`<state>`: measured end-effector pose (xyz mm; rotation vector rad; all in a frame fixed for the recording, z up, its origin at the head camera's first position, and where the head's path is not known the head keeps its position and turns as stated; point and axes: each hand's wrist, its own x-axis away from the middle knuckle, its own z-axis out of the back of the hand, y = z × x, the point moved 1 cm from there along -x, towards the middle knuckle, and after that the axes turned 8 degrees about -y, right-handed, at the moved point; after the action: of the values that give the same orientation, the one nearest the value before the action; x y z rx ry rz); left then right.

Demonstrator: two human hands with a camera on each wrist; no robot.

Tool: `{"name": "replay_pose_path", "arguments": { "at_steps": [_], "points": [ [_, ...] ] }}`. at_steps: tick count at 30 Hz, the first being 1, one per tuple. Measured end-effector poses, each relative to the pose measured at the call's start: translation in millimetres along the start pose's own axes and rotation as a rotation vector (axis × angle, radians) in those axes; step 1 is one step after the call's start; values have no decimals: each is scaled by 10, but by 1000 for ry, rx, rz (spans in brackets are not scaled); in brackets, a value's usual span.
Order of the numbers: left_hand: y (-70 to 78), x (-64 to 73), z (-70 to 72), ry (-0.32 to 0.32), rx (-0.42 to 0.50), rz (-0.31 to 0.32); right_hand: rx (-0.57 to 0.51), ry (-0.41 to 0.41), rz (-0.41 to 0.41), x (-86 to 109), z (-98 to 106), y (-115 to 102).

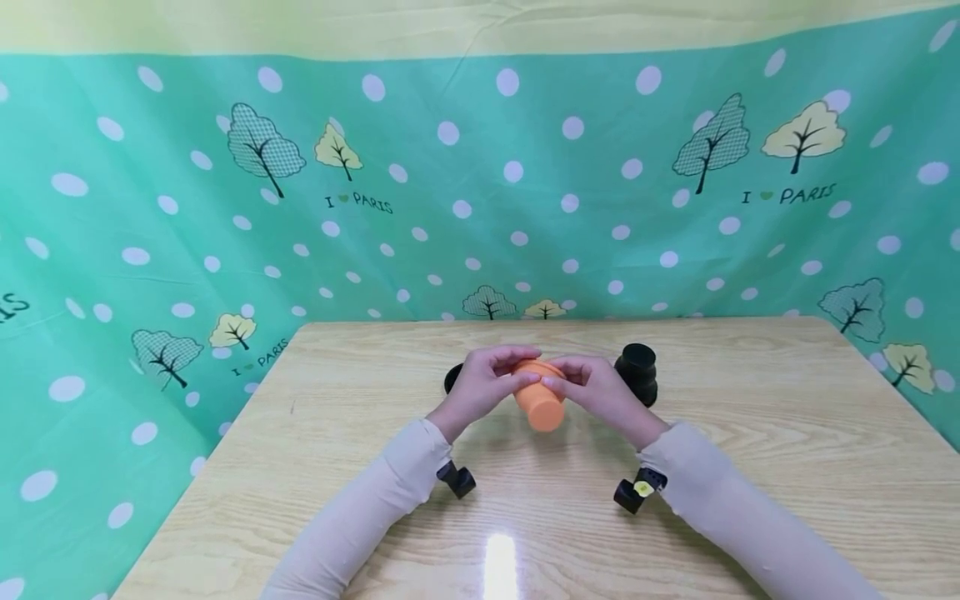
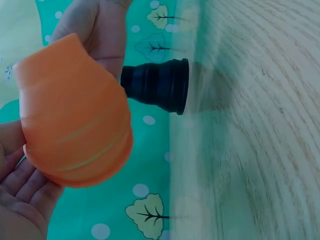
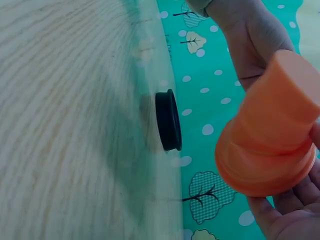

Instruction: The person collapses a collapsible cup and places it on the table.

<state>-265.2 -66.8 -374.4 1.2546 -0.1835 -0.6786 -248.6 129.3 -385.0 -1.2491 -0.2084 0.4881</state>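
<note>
Both hands are meeting around one cup: the left hand (image 1: pixel 483 385) and the right hand (image 1: pixel 600 387) are gripping the orange cup (image 1: pixel 545 412) from opposite sides, each with its thumb lying on the near wall and its fingers curling behind the wide rim. The thumbs are almost touching. The orange cup is staying clear of the tabletop (image 1: pixel 750 467), tilting so that its narrow end is facing down toward the person and its rim is pointing away. In the right wrist view its wall is showing a crease close to the rim.

Just beyond the right hand, a black cup (image 1: pixel 637 373) is standing upside down, wide rim on the wood, narrow end up. Behind the left hand, a short black piece (image 3: pixel 167 120) is sitting on the table, partly hidden in the head view; whether it is a lid or a folded cup, one cannot tell. Pale sleeves (image 1: pixel 378 492) are covering both forearms, and a green dotted cloth (image 1: pixel 420 150) is hanging behind the table.
</note>
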Motion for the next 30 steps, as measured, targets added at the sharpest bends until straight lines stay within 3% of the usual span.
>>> {"name": "replay_pose_path", "arguments": {
  "at_steps": [6,12,19,25,30],
  "points": [
    [-54,1,30,-26,-43,29,-19,-10,9,26,-21,8],
    [-44,-32,85,-47,48,43,-146,41,67,31,31,37],
    [-48,-32,73,-79,94,19,-236,30,137,13,40,62],
    [-16,-60,47,-16,50,-24,-225,78,152,11,46,54],
    [-34,-71,33,52,8,-33,-256,63,183,4,39,45]
  ]
}}
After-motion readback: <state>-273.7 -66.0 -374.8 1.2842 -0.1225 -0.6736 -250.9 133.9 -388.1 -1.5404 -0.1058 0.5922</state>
